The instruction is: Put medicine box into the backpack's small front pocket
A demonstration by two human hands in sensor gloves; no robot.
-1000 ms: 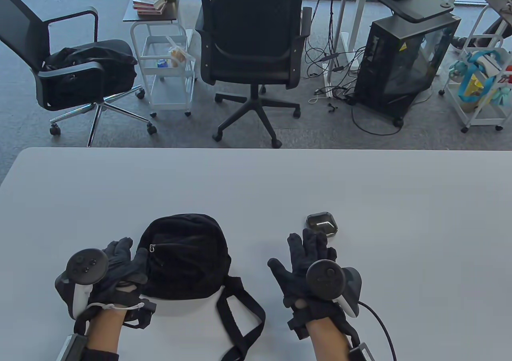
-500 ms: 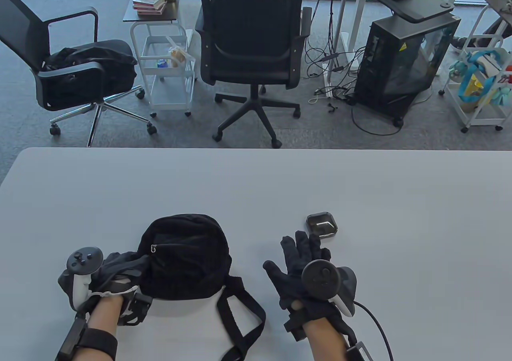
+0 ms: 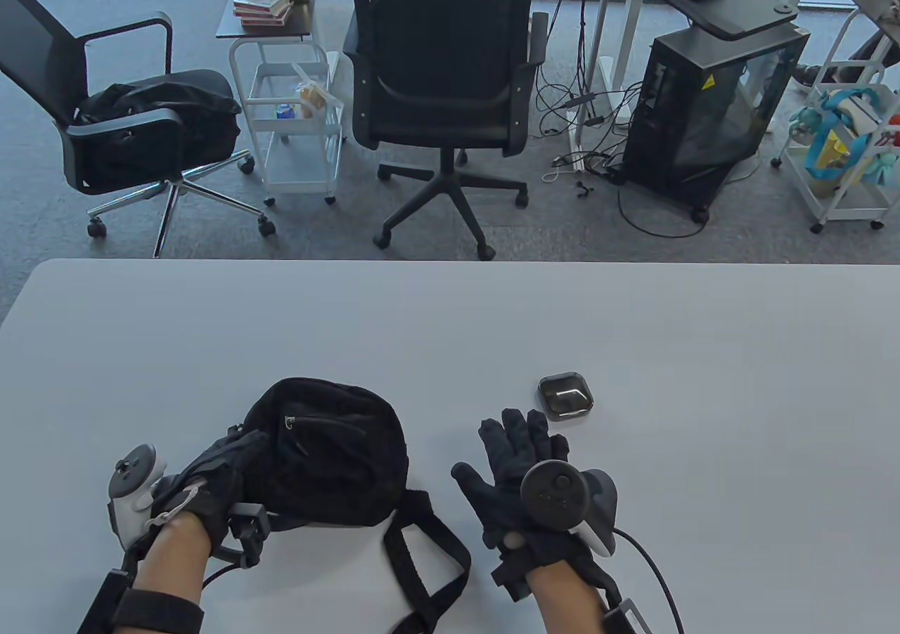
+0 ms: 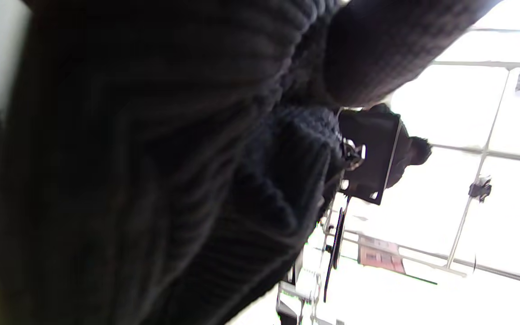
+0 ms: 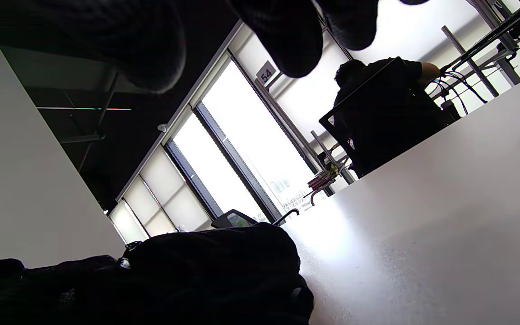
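Gripping the left side of the soft, rounded black fabric backpack [image 3: 330,451], the left hand [image 3: 211,483] lifts that edge off the pale smooth surface [image 3: 450,325], and the front pocket's zipper pull [image 3: 288,421] shows at the upper left. The medicine box [image 3: 565,396], a small dark glossy square with rounded corners, lies just beyond the right hand [image 3: 517,465], which hovers open with fingers spread, holding nothing. Dark knit glove and bag fabric fill the left wrist view; the backpack's straps [image 3: 422,571] run off the bottom edge.
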